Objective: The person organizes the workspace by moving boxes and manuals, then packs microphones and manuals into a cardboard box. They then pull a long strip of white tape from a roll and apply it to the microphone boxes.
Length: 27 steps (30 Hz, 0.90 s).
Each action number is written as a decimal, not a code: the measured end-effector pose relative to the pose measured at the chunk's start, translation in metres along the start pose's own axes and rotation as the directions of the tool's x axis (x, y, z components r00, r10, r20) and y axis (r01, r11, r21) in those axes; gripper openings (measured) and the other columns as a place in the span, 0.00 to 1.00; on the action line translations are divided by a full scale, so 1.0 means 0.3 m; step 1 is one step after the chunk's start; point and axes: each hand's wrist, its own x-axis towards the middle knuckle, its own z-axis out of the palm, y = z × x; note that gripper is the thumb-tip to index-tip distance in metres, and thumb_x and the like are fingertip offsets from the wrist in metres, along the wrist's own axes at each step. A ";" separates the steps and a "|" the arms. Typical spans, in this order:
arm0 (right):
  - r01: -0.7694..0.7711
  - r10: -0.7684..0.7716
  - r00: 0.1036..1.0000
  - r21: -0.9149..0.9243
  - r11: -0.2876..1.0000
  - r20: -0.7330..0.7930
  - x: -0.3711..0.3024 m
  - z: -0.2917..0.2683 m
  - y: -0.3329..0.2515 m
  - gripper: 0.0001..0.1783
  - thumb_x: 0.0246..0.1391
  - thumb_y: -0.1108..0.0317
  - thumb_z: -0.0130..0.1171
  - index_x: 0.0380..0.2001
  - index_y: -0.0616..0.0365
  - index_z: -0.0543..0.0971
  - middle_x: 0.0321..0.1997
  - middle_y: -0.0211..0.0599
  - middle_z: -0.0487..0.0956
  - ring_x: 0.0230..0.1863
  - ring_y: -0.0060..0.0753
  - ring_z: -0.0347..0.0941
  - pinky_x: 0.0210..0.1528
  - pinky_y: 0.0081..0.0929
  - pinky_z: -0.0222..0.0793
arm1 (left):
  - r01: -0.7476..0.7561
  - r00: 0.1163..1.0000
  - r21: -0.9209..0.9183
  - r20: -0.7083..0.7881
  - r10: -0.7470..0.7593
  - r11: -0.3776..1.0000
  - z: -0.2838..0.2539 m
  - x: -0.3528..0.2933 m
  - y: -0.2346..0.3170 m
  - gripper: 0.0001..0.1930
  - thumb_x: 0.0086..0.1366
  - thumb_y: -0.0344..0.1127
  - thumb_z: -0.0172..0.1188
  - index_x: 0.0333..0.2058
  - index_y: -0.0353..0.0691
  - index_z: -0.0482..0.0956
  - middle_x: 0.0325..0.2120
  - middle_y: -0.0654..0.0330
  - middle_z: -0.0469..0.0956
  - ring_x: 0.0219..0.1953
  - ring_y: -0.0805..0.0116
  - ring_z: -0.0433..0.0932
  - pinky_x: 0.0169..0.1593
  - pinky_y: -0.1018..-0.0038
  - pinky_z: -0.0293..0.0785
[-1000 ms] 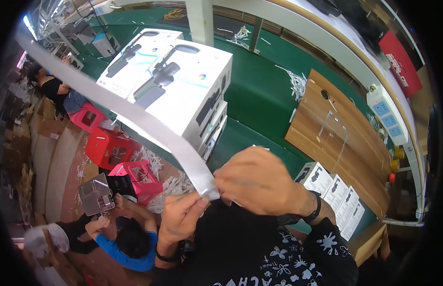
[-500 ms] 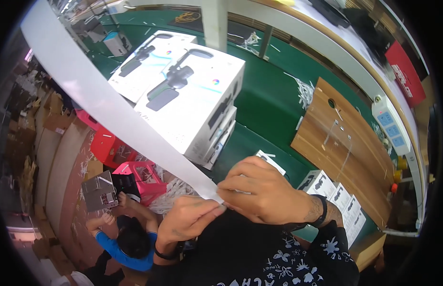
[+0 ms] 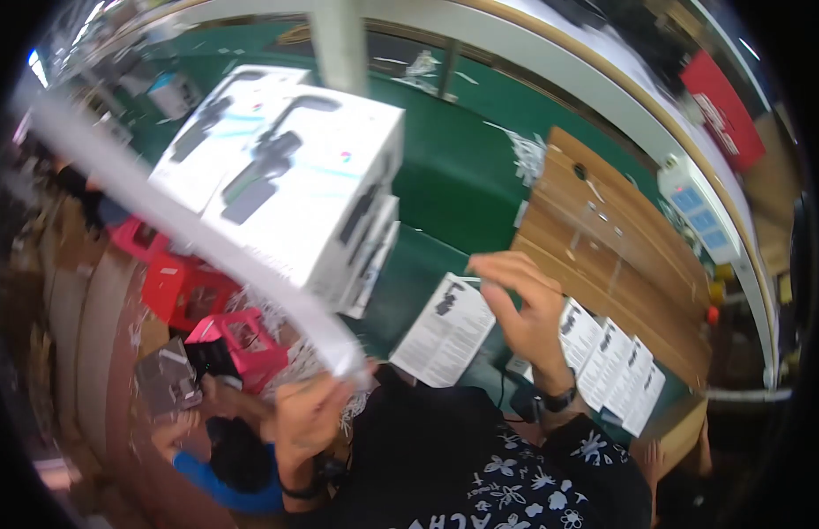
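A long, wide white strip (image 3: 242, 264), like tape or label backing, rises from my left hand (image 3: 310, 414) toward the upper left. Its lower end is pinched between my left fingers; motion blurs both. My right hand (image 3: 526, 304) is off the strip, with thumb and forefinger apart, over the top edge of a small white printed box (image 3: 445, 333). A thin white scrap lies by that edge, close to my fingertips. I cannot tell whether the fingertips touch the box.
Large white boxes (image 3: 295, 189) with device pictures are stacked on the green table (image 3: 445, 167). Several small white boxes (image 3: 610, 361) stand in a row at right, before a brown wooden board (image 3: 603, 247). A power strip (image 3: 700, 207) hangs beyond. Below left, a person (image 3: 237, 458) sits near pink and red stools (image 3: 237, 348).
My right hand has let go of the strip and moved right, over the small box. The left hand has drawn slightly left and down, still gripping the strip. The whole view has shifted.
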 end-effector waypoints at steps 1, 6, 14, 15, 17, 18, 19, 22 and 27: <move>-0.101 0.083 0.987 -0.130 0.986 -0.139 -0.047 0.009 0.102 0.09 0.50 0.77 0.61 0.36 0.63 0.83 0.40 0.44 0.82 0.43 0.42 0.78 0.46 0.33 0.73 | 0.092 0.993 0.000 -0.074 -0.091 0.996 0.005 -0.013 -0.016 0.07 0.59 0.22 0.60 0.36 0.37 0.84 0.21 0.53 0.79 0.18 0.70 0.75 0.24 0.76 0.68; -0.207 0.085 0.977 -0.782 0.587 -0.195 -0.560 0.092 0.644 0.10 0.59 0.67 0.54 0.37 0.59 0.82 0.35 0.44 0.81 0.38 0.44 0.79 0.40 0.35 0.74 | -0.029 0.889 -0.688 -0.349 -0.296 0.725 0.149 -0.140 -0.235 0.12 0.65 0.25 0.55 0.46 0.32 0.76 0.35 0.57 0.77 0.31 0.74 0.75 0.35 0.78 0.73; -0.507 0.447 0.841 -0.733 0.453 -0.306 -0.612 0.318 0.757 0.12 0.60 0.64 0.51 0.38 0.57 0.81 0.34 0.44 0.81 0.37 0.46 0.78 0.40 0.39 0.73 | -0.021 0.924 -0.712 -0.283 -0.259 0.702 0.150 -0.038 -0.159 0.15 0.61 0.21 0.60 0.47 0.33 0.75 0.40 0.55 0.78 0.37 0.70 0.78 0.40 0.75 0.76; -0.541 0.488 0.813 -0.721 0.433 -0.317 -0.501 0.343 0.820 0.12 0.61 0.64 0.50 0.38 0.57 0.81 0.34 0.44 0.81 0.36 0.46 0.78 0.40 0.39 0.73 | -0.080 0.940 -0.486 -0.327 -0.097 0.870 0.140 -0.030 -0.154 0.10 0.60 0.20 0.60 0.41 0.32 0.79 0.34 0.58 0.80 0.35 0.72 0.78 0.40 0.76 0.74; -0.620 0.586 0.746 -0.652 0.436 -0.317 -0.465 0.303 0.821 0.12 0.60 0.64 0.51 0.38 0.56 0.81 0.35 0.45 0.80 0.36 0.47 0.77 0.39 0.42 0.73 | 0.031 0.967 -0.369 -0.224 -0.122 0.929 0.106 0.023 -0.109 0.07 0.60 0.19 0.59 0.37 0.32 0.80 0.31 0.60 0.81 0.34 0.73 0.77 0.41 0.77 0.73; -0.664 0.666 0.697 -0.590 0.460 -0.265 -0.441 0.299 0.828 0.11 0.60 0.64 0.51 0.38 0.55 0.81 0.36 0.46 0.80 0.36 0.48 0.77 0.38 0.45 0.72 | 0.134 0.970 -0.231 -0.169 -0.175 0.964 0.093 0.031 -0.087 0.05 0.61 0.18 0.58 0.33 0.32 0.81 0.28 0.62 0.81 0.33 0.74 0.77 0.41 0.78 0.72; -0.653 0.664 0.705 -0.595 0.469 -0.250 -0.448 0.311 0.832 0.11 0.60 0.64 0.51 0.38 0.55 0.81 0.36 0.46 0.80 0.36 0.48 0.77 0.38 0.45 0.72 | 0.140 0.966 -0.233 -0.183 -0.185 0.962 0.088 0.012 -0.112 0.05 0.61 0.18 0.58 0.33 0.32 0.81 0.28 0.62 0.81 0.33 0.74 0.77 0.41 0.78 0.72; -0.542 0.428 0.840 -0.544 0.641 -0.332 -0.520 0.244 0.864 0.11 0.59 0.63 0.52 0.38 0.54 0.81 0.35 0.47 0.80 0.34 0.52 0.77 0.36 0.47 0.72 | 0.044 0.972 -0.248 -0.213 -0.099 0.968 0.097 0.005 -0.149 0.07 0.58 0.17 0.58 0.34 0.31 0.81 0.33 0.56 0.80 0.33 0.67 0.79 0.34 0.75 0.76; -0.449 0.456 0.881 -0.520 0.727 -0.124 -0.466 0.216 0.759 0.11 0.56 0.69 0.55 0.39 0.57 0.82 0.36 0.49 0.81 0.37 0.52 0.78 0.40 0.40 0.75 | 0.002 0.946 -0.074 -0.322 -0.026 0.997 0.087 -0.052 -0.241 0.05 0.58 0.18 0.58 0.32 0.30 0.81 0.24 0.61 0.80 0.29 0.69 0.78 0.37 0.76 0.71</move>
